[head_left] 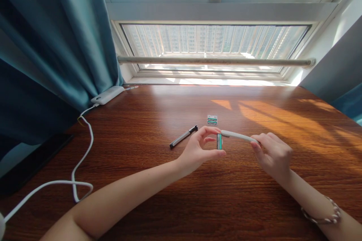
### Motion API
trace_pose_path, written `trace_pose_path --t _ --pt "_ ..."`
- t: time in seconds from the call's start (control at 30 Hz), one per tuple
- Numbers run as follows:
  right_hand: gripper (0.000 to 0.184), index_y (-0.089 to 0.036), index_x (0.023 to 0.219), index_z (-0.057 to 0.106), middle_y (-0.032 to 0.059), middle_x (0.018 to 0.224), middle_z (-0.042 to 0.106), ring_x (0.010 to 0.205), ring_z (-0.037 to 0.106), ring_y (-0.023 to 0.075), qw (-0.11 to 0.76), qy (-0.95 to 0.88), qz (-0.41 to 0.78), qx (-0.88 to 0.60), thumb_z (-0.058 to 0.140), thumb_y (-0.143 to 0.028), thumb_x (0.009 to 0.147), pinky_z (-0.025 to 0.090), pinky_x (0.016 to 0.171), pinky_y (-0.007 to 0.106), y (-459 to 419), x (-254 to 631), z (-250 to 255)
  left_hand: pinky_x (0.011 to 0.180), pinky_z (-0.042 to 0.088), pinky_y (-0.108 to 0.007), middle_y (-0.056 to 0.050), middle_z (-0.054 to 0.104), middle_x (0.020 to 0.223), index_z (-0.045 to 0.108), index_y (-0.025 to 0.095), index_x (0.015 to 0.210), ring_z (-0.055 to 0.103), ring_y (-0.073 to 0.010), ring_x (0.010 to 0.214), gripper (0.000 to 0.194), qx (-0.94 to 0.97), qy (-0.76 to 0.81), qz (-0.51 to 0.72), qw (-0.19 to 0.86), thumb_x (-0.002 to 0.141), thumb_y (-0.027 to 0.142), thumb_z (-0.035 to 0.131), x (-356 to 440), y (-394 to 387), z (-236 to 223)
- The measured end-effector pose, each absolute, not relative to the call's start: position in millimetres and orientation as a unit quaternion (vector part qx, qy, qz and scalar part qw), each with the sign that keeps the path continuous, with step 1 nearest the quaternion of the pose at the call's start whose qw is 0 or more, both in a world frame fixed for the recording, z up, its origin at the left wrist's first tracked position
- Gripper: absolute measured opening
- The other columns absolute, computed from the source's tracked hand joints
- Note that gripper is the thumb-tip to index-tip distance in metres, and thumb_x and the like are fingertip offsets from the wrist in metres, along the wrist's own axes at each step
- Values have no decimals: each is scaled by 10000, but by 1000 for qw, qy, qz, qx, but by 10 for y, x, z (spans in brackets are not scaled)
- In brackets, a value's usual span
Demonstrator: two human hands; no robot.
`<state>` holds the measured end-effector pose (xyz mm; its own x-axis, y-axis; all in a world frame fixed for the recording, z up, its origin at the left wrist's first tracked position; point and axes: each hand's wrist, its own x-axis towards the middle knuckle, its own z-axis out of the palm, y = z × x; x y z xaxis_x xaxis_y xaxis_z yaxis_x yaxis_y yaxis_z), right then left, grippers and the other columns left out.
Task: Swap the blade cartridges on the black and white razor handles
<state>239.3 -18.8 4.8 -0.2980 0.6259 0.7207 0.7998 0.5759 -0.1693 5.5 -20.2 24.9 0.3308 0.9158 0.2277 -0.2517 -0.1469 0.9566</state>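
Note:
Between the thumb and index finger of my left hand (195, 149) is a razor cartridge (219, 141) with a green strip, held upright by its ends. My right hand (273, 154) pinches the handle end of a slim white brush (239, 135) that looks like a toothbrush. Its short dark bristles point down beside the top of the cartridge; whether they touch it I cannot tell. Left of my left hand a razor handle (183, 138) in black and silver lies on the wooden table. Beyond the hands sits a small pack of razor cartridges (212, 119) with green strips.
A white power strip (108, 95) lies at the table's back left, its white cable (91, 139) looping down the left side. A blue curtain (82, 37) hangs there. A dark flat object (34, 160) lies at the left edge. Behind the table (158, 101) is a window with a rail (215, 61).

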Motion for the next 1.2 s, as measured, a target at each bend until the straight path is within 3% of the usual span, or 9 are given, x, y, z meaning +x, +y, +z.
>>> trace_pose_path --t 0.27,0.43,1.2 --pt "159 -166 731 601 10 567 532 559 424 134 390 -793 -110 -455 504 -255 821 311 569 257 -173 2407 30 897 358 -346 -46 550 1050 561 191 906 479 -214 1062 367 559 292 494 599 591 129 740 59 -187 256" --pt "130 -160 783 603 23 616 557 575 430 139 395 -829 -83 -388 508 -245 811 322 561 257 -171 2416 17 904 347 -341 -63 544 1070 551 178 909 462 -211 1083 324 574 295 480 594 633 116 708 56 -196 260" --pt "108 -172 836 635 11 640 597 597 461 138 369 -813 -90 -441 562 -240 796 342 599 258 -161 2394 18 900 374 -332 -51 550 1052 526 181 941 487 -195 1045 371 588 350 460 567 625 172 721 70 -176 209"
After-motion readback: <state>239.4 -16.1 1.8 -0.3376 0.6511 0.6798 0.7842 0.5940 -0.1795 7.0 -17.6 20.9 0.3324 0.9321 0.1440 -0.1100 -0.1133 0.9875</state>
